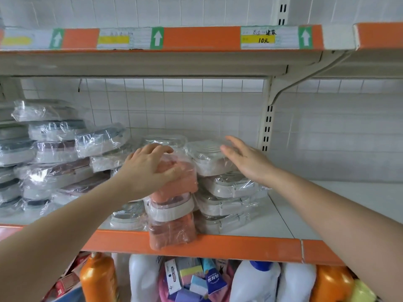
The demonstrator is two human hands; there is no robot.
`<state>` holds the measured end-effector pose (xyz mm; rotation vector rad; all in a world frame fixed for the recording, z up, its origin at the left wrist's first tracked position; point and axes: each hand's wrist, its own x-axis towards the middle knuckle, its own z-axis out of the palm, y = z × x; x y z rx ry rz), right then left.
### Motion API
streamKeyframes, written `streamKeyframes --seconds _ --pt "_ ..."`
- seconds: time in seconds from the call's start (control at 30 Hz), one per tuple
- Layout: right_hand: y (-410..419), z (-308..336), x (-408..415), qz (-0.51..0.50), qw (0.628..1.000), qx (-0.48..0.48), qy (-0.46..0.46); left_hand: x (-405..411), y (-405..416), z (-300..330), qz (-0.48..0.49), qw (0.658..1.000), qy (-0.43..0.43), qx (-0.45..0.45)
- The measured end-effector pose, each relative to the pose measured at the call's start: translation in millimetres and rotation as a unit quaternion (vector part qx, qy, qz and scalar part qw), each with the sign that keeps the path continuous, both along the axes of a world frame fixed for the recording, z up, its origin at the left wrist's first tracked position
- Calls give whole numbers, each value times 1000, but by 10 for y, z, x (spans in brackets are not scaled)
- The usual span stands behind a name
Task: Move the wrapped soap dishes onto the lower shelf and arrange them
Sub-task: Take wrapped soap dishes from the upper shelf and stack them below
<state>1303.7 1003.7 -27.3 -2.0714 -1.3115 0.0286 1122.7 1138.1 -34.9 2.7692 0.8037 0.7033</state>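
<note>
Plastic-wrapped soap dishes are piled on the white shelf (294, 216) with the orange front edge. My left hand (148, 171) rests on top of a pink wrapped soap dish (183, 171), fingers curled over it; it tops a leaning stack of pink dishes (172, 227) whose bottom one overhangs the shelf edge. My right hand (246, 160) is spread flat against the right side of a white wrapped soap dish (202, 158) on top of a stack of white dishes (226, 201). More grey and white wrapped dishes (54, 153) are heaped at the left.
An upper shelf (196, 38) with price labels hangs overhead. A white bracket and slotted upright (269, 118) stand just right of the stacks. Below the shelf edge are orange bottles (98, 277), white bottles (255, 282) and a pink basket of small packets (192, 282).
</note>
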Motion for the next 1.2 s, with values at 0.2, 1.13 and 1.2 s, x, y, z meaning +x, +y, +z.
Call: streamKeyframes --seconds 0.2,1.13,1.2 --pt "-351 280 -56 -13 992 -48 -116 -128 -229 448 -108 971 -93 190" --pt "-3335 2622 2018 -390 846 55 -359 2768 -2445 2540 -231 926 -71 289" --pt "-3481 2684 2405 -391 845 24 -365 3121 -2667 2646 -215 926 -52 304"
